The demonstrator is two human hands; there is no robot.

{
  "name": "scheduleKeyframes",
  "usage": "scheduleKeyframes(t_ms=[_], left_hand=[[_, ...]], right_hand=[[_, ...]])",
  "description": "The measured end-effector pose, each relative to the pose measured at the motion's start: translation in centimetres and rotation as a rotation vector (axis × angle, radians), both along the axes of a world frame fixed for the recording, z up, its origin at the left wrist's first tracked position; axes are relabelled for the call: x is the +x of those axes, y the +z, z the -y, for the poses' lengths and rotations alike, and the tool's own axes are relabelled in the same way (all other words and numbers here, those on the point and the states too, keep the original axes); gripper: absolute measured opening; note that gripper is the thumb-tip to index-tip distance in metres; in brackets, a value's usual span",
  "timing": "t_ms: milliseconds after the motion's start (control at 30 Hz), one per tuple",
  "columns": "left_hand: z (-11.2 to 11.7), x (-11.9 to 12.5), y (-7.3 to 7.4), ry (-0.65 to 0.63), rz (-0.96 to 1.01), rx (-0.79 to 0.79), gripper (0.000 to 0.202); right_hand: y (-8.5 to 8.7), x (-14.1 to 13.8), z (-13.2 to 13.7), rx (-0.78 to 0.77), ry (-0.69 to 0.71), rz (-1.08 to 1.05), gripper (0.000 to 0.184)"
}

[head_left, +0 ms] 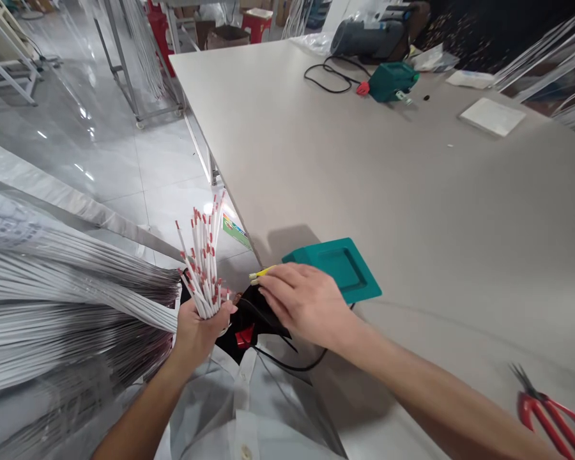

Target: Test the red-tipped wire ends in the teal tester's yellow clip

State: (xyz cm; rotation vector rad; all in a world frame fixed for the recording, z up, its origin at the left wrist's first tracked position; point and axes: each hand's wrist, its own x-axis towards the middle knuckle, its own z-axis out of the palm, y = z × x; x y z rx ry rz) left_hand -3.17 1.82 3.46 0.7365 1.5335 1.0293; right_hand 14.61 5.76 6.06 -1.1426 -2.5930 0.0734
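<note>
My left hand [197, 332] is closed around a bundle of white wires [204, 300]. Their red-tipped ends fan upward above my fist, and the long lengths run off to the left. My right hand [309, 303] pinches a small yellow piece with pale ends [262, 275] between thumb and fingers, a short way right of the wire tips. What exactly the piece is, I cannot make out. Just behind that hand, at the table edge, sits a teal tray-like base [352, 271] with a recessed rectangle, partly hidden by my fingers.
Thick bundles of white wire [67, 300] fill the left side. Red-handled pliers [541, 409] lie at the table's [450, 255] lower right. Farther back are a green device [393, 82] with a black cord, a white flat block [492, 117] and a dark motor-like machine [374, 38].
</note>
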Motion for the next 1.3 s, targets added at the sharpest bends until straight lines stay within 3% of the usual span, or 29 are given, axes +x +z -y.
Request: scheduleKeyframes(t_ms=[100, 267, 467, 867, 1067, 1300], left_hand=[[-0.9, 0.6, 0.1, 0.007, 0.032, 0.026, 0.043], [-1.7, 1.1, -0.6, -0.083, 0.05, 0.046, 0.042], [-2.1, 1.5, -0.7, -0.118, 0.032, 0.023, 0.048], [-2.4, 2.3, -1.5, -0.161, -0.032, 0.025, 0.015], [-2.6, 2.3, -1.9, -0.15, -0.025, 0.011, 0.024], [-2.5, 2.0, -1.5, -0.123, -0.059, 0.075, 0.03]], right_hand=[[0.9, 1.5, -1.3, -0.016, -0.041, 0.227, 0.031], [1.1, 2.0, -2.8, -0.11, -0.01, 0.378, 0.018], [1.4, 1.6, -3.9, -0.195, 0.058, 0.391, 0.01], [1.0, 1.7, -4.3, -0.203, 0.073, 0.369, 0.013], [0.9, 1.8, -4.2, -0.205, 0.055, 0.371, 0.009], [0.4, 1.9, -4.2, -0.265, 0.001, 0.352, 0.029]])
